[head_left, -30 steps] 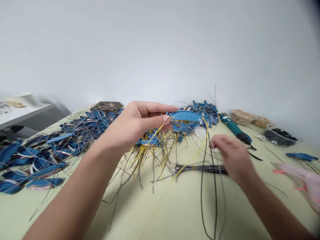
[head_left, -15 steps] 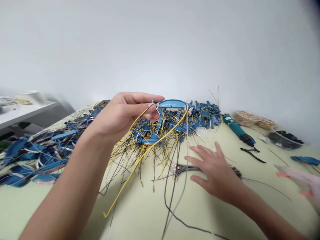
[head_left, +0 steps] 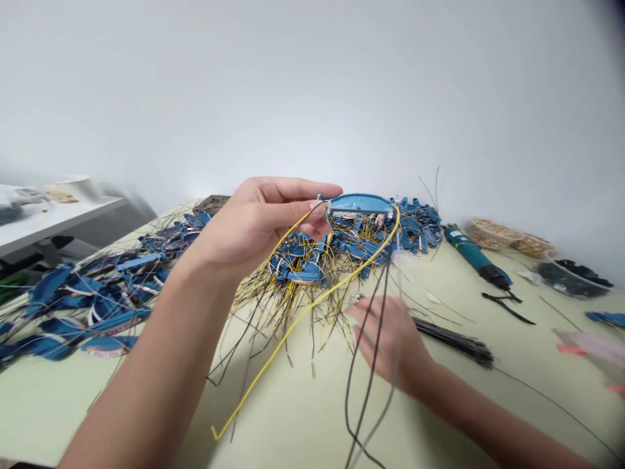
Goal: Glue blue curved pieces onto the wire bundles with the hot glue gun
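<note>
My left hand (head_left: 278, 221) pinches the left end of a curved blue plastic piece (head_left: 361, 203), held up in front of me. A long yellow wire (head_left: 312, 305) and several black and grey wires (head_left: 374, 352) hang from this piece. Below and to the right, my right hand (head_left: 388, 339) is low over the table, its fingers closed at the shiny-tipped end of a bundle of black wires (head_left: 454, 340). The hand covers part of that bundle, and its fingers are slightly blurred.
Behind my hands lies a heap of wired blue pieces (head_left: 300, 260); more blue pieces (head_left: 92, 312) lie at left. On the right are a teal power tool (head_left: 476, 255), a tub of black parts (head_left: 573, 277), baskets (head_left: 491, 233) and a pink item (head_left: 593, 355).
My right hand has gone from spread fingers above the wire bundle to closed fingers at its shiny end. The view has shifted slightly; my left hand still holds the blue piece.
</note>
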Action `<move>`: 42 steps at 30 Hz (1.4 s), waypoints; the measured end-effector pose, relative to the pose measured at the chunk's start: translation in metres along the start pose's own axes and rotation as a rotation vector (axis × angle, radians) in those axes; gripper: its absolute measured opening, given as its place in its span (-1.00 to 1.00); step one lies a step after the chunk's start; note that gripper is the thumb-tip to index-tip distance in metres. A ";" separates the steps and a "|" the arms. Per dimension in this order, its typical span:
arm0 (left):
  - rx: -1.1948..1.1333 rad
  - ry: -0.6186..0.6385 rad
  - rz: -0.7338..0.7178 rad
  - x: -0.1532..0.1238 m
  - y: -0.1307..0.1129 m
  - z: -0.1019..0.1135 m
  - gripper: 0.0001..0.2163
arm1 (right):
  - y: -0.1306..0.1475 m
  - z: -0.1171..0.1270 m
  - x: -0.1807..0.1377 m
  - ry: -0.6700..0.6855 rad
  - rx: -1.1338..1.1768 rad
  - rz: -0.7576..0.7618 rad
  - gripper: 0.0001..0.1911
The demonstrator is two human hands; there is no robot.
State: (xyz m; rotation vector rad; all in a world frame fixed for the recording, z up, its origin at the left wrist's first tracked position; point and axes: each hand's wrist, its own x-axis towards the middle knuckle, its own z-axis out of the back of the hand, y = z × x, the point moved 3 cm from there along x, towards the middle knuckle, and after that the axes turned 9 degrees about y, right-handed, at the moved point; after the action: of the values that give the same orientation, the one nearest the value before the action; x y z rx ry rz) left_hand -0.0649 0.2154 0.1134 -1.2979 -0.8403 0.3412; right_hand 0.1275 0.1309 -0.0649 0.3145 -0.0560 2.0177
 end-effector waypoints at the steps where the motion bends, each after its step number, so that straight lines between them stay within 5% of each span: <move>1: 0.010 -0.010 -0.001 0.000 0.000 0.000 -0.78 | 0.010 -0.002 -0.003 0.041 -0.006 0.057 -0.81; 16: 0.076 0.038 0.033 0.002 0.007 -0.008 -0.80 | 0.050 -0.015 0.021 0.354 -0.341 0.081 -0.89; 24: 0.097 0.013 0.013 0.000 0.003 -0.003 -0.78 | 0.006 0.032 0.017 0.271 -0.038 -0.136 -0.93; 28: 0.101 -0.005 0.028 0.000 0.003 -0.001 -0.78 | -0.017 0.054 -0.004 0.314 0.098 -0.198 -0.81; 36: 0.088 0.013 0.024 0.002 0.006 -0.002 -0.78 | -0.017 0.017 -0.037 0.278 -0.017 -0.194 -0.71; 42: 0.128 0.033 0.031 0.001 0.009 -0.007 -0.79 | 0.001 0.001 -0.020 0.269 0.045 0.018 -0.63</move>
State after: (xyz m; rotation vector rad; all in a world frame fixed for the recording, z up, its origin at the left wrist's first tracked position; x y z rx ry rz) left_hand -0.0572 0.2141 0.1056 -1.1956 -0.7593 0.3906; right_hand 0.1350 0.1126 -0.0684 0.0691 0.1553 2.0643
